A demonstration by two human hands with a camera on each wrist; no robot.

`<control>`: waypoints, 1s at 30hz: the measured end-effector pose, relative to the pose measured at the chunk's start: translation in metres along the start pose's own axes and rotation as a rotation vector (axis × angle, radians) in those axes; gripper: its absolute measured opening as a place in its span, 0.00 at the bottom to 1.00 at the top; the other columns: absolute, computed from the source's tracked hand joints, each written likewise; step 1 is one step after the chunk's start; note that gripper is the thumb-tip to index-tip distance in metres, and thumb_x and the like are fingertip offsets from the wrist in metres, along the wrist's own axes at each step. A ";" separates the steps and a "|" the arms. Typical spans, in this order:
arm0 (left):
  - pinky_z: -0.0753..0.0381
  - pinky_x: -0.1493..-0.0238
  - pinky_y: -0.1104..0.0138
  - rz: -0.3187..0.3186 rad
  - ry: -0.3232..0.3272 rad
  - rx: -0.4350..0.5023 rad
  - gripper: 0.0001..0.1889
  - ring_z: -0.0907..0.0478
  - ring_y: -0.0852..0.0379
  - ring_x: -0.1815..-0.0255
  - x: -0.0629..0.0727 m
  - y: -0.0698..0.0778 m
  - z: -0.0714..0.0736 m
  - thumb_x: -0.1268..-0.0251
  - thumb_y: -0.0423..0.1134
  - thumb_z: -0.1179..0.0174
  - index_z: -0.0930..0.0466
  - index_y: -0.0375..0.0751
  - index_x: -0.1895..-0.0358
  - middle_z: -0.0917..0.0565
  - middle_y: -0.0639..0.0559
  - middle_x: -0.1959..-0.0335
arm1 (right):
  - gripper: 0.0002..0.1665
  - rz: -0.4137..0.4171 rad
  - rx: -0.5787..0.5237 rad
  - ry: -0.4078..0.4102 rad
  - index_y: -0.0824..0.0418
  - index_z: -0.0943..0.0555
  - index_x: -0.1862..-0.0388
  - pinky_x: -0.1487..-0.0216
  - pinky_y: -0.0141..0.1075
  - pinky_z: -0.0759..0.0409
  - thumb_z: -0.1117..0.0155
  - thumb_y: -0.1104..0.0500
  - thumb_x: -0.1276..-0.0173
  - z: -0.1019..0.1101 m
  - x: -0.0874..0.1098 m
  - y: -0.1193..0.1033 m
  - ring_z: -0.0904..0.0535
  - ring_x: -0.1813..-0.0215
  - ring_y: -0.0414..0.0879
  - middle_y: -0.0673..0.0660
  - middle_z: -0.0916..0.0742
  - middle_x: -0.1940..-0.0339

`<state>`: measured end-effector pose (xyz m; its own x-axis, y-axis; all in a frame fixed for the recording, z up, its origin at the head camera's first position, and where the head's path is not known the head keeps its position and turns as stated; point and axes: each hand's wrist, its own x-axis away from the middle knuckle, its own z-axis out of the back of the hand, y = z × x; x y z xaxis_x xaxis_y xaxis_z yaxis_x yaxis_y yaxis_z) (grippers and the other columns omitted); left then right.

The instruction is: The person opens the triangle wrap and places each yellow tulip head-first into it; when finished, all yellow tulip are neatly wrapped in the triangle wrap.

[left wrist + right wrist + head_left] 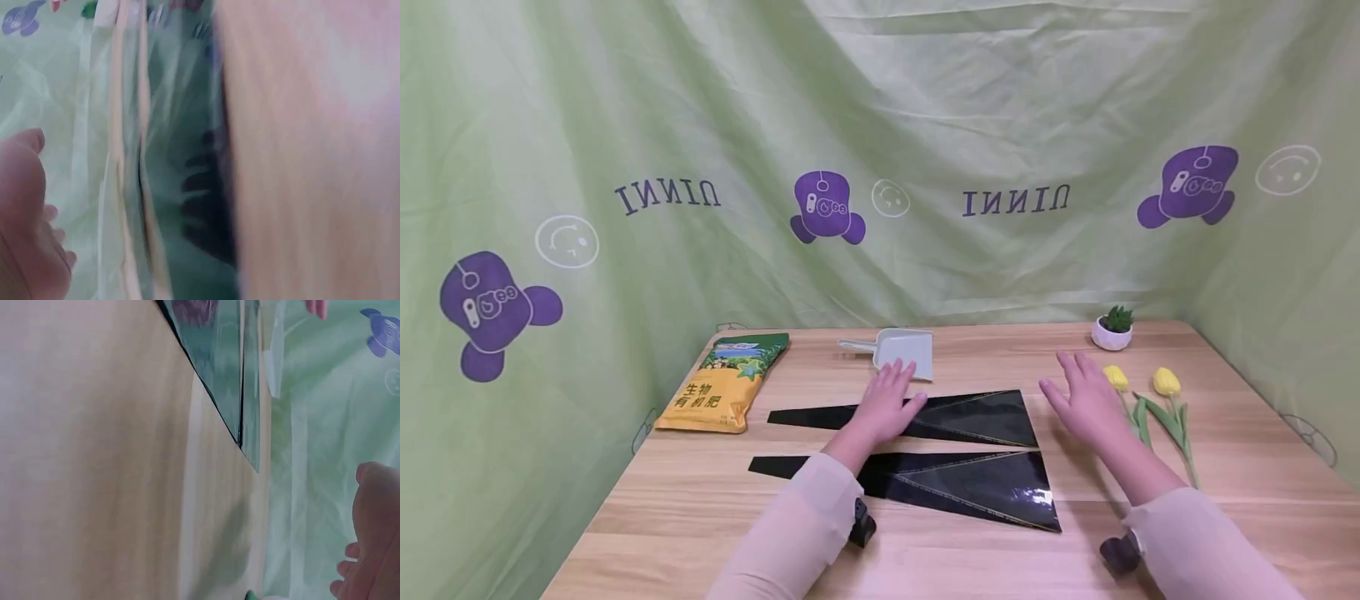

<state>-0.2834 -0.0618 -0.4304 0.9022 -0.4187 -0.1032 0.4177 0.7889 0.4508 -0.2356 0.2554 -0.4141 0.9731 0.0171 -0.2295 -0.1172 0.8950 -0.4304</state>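
Two black tapered plastic sleeves lie flat side by side on the table, a far sleeve [977,417] and a near sleeve [970,487], wide ends to the right. My left hand [883,404] hovers over the far sleeve with fingers extended and nothing in them; its dark reflection shows on a glossy sleeve [175,225] in the left wrist view. Over the table right of the sleeves, my right hand [1086,404] is spread and holds nothing. Just beyond it lie two yellow tulips [1116,377] [1167,382] with green leaves, partly behind the right forearm.
A yellow and green fertilizer bag [715,392] lies at the table's left. A pale grey dustpan [906,350] rests at the back middle. At the back right stands a small succulent in a white pot [1112,335]. Green printed curtain [880,100] surrounds the table.
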 end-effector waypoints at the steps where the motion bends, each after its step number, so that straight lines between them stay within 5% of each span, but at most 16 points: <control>1: 0.54 0.20 0.46 -0.032 0.002 0.013 0.34 0.54 0.37 0.20 -0.001 0.003 -0.003 0.24 0.56 0.58 0.47 0.40 0.23 0.47 0.36 0.21 | 0.41 0.000 -0.027 0.012 0.73 0.44 0.26 0.28 0.69 0.50 0.57 0.42 0.22 0.001 0.002 0.002 0.48 0.27 0.77 0.81 0.43 0.27; 6: 0.49 0.20 0.52 -0.113 0.007 0.062 0.32 0.47 0.41 0.21 -0.006 0.019 -0.020 0.26 0.53 0.53 0.38 0.37 0.27 0.38 0.39 0.24 | 0.40 -0.034 -0.145 0.028 0.74 0.43 0.27 0.30 0.69 0.45 0.56 0.43 0.21 0.003 0.015 0.013 0.44 0.29 0.77 0.79 0.38 0.28; 14: 0.35 0.26 0.58 -0.117 -0.031 0.065 0.25 0.36 0.50 0.25 -0.014 0.037 -0.049 0.28 0.51 0.46 0.26 0.43 0.34 0.29 0.47 0.28 | 0.40 -0.135 -0.237 0.016 0.71 0.44 0.25 0.35 0.71 0.40 0.58 0.42 0.21 0.016 0.039 0.030 0.40 0.31 0.77 0.80 0.36 0.29; 23: 0.35 0.26 0.60 -0.094 0.019 0.039 0.20 0.36 0.51 0.25 -0.016 0.036 -0.065 0.29 0.45 0.44 0.21 0.42 0.39 0.24 0.50 0.32 | 0.39 -0.220 -0.291 -0.001 0.73 0.40 0.28 0.46 0.67 0.30 0.60 0.42 0.21 0.040 0.065 0.059 0.31 0.39 0.75 0.80 0.30 0.35; 25: 0.34 0.26 0.60 -0.090 0.024 0.055 0.19 0.35 0.51 0.26 -0.016 0.036 -0.066 0.29 0.45 0.43 0.20 0.42 0.40 0.24 0.51 0.33 | 0.37 -0.227 -0.276 0.018 0.73 0.37 0.30 0.49 0.59 0.26 0.58 0.43 0.21 0.045 0.069 0.067 0.28 0.42 0.71 0.79 0.28 0.36; 29: 0.33 0.27 0.61 -0.087 0.017 0.073 0.19 0.33 0.51 0.26 -0.017 0.040 -0.065 0.29 0.45 0.43 0.20 0.42 0.40 0.23 0.51 0.33 | 0.34 -0.241 -0.230 0.050 0.72 0.30 0.35 0.61 0.36 0.24 0.53 0.44 0.22 0.055 0.073 0.086 0.24 0.56 0.32 0.78 0.23 0.40; 30: 0.33 0.27 0.60 -0.091 0.015 0.076 0.19 0.33 0.51 0.26 -0.018 0.042 -0.065 0.29 0.45 0.42 0.20 0.42 0.40 0.23 0.51 0.33 | 0.34 -0.248 -0.223 0.043 0.73 0.30 0.35 0.61 0.35 0.24 0.53 0.44 0.22 0.058 0.073 0.090 0.25 0.56 0.32 0.78 0.23 0.40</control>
<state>-0.2747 0.0082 -0.4669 0.8625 -0.4802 -0.1598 0.4894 0.7110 0.5050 -0.1634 0.3631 -0.4189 0.9687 -0.2121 -0.1287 0.0769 0.7499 -0.6571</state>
